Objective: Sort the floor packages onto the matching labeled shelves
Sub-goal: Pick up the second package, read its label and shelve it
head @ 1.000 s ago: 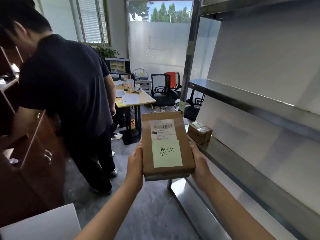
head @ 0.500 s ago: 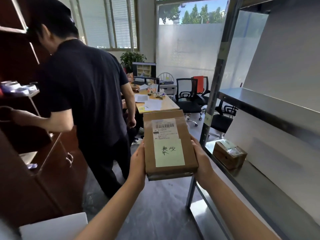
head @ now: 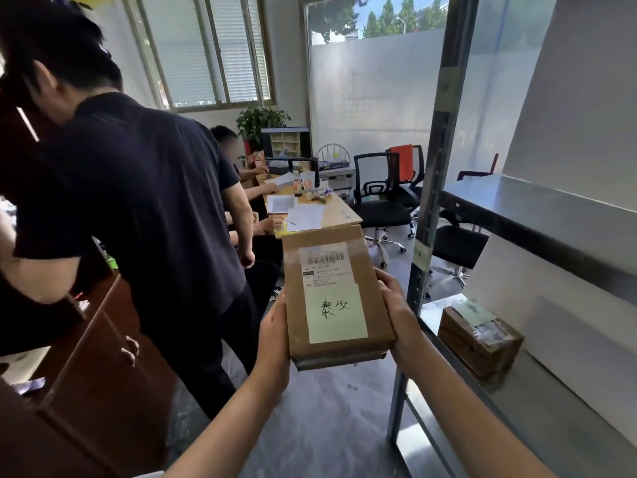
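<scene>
One view only, head-worn, wide-angle, so nothing overlaps with a second camera. It looks forward and slightly down along both forearms, very near the left hand (head: 274, 334) and right hand (head: 400, 317), which sit low and centre with the package (head: 331, 298) between them. Metal shelf unit (head: 537, 215) fills the right side at close range, its upright (head: 436, 188) bowed by the lens. A person in a dark shirt (head: 138, 219) crowds the left. Far background: worktop (head: 339, 212), office chairs (head: 382, 198), windows.

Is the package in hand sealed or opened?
Sealed: the package held by left hand and right hand shows clear tape over its closed top.
</scene>
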The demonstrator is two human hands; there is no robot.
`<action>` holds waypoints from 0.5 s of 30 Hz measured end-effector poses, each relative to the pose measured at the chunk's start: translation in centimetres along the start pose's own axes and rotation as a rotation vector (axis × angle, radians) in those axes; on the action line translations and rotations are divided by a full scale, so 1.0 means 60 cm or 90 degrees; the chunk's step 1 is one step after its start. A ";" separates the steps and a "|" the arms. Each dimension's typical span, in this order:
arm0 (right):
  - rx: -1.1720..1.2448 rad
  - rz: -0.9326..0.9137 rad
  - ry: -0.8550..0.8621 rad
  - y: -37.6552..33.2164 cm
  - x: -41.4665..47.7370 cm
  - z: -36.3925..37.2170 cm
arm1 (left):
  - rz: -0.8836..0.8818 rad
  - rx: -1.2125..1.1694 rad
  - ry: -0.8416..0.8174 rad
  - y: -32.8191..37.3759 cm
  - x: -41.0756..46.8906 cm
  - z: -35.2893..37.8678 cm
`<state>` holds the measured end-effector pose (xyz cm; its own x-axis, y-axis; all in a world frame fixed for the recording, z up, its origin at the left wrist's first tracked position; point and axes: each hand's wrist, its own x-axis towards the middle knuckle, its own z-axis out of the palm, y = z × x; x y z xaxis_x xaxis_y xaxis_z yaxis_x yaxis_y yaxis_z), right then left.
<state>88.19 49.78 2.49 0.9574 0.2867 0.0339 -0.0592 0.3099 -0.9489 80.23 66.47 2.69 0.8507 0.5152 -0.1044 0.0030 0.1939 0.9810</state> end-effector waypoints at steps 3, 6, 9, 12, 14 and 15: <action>-0.002 -0.001 0.007 0.009 0.031 -0.001 | -0.001 -0.006 -0.006 0.000 0.037 0.007; -0.014 -0.001 0.025 0.013 0.062 0.003 | -0.017 -0.017 -0.008 0.000 0.079 0.012; -0.024 -0.010 0.036 0.013 0.095 0.014 | -0.018 -0.018 -0.025 -0.003 0.122 0.013; -0.035 -0.017 0.051 0.015 0.128 0.034 | -0.014 -0.015 -0.046 0.001 0.169 0.006; -0.043 -0.011 0.065 0.021 0.150 0.050 | -0.010 -0.015 -0.063 0.002 0.203 -0.002; -0.046 -0.012 0.075 0.024 0.161 0.058 | -0.010 -0.014 -0.074 0.004 0.220 -0.007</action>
<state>96.38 56.15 2.54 0.9850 0.1717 0.0186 -0.0246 0.2462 -0.9689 91.22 73.66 1.47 0.9058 0.4120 -0.0984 0.0056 0.2205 0.9754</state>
